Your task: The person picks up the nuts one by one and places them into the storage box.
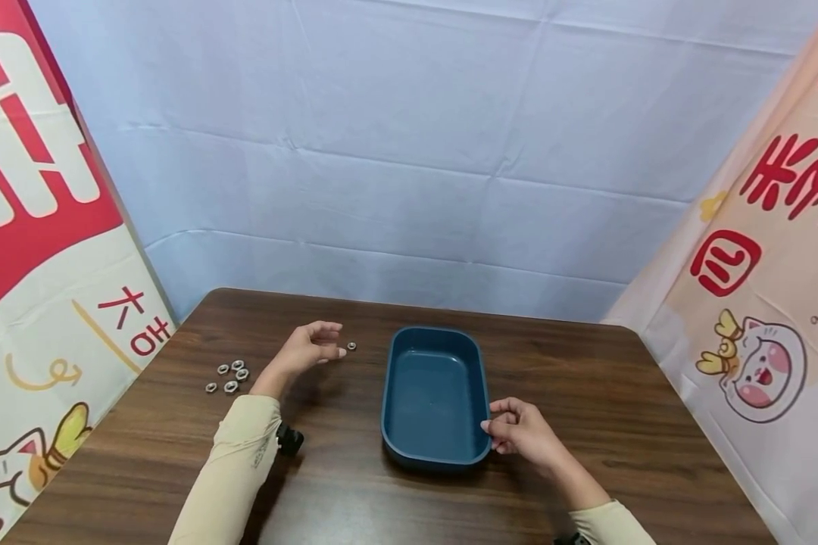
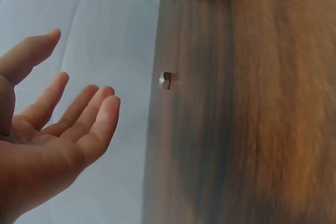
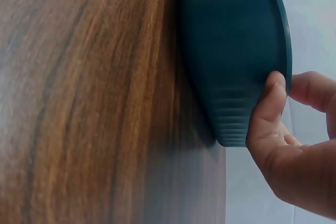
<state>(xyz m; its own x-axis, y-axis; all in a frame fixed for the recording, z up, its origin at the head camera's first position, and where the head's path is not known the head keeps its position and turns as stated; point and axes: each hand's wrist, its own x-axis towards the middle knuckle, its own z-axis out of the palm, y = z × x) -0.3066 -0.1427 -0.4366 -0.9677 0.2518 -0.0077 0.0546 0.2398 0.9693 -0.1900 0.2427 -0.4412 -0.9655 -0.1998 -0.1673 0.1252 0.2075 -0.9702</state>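
A blue rectangular plastic box (image 1: 436, 401) with a raised rim stands on the wooden table, nothing inside it. My right hand (image 1: 521, 431) pinches its right rim near the front corner; in the right wrist view the fingers (image 3: 270, 103) lie along the outer wall. Left of the box is a single metal nut (image 1: 351, 346). Beside it hovers my left hand (image 1: 307, 347), holding nothing, its thumb tip nearest the nut. The left wrist view has that nut (image 2: 165, 80) on the tabletop, apart from the spread, slightly bent fingers (image 2: 102, 124).
Several more nuts (image 1: 232, 375) lie in a loose group on the left of the table (image 1: 586, 393), beside the left forearm. A pale cloth (image 1: 416, 151) hangs behind the table's far edge. Printed banners (image 1: 757, 280) flank both sides.
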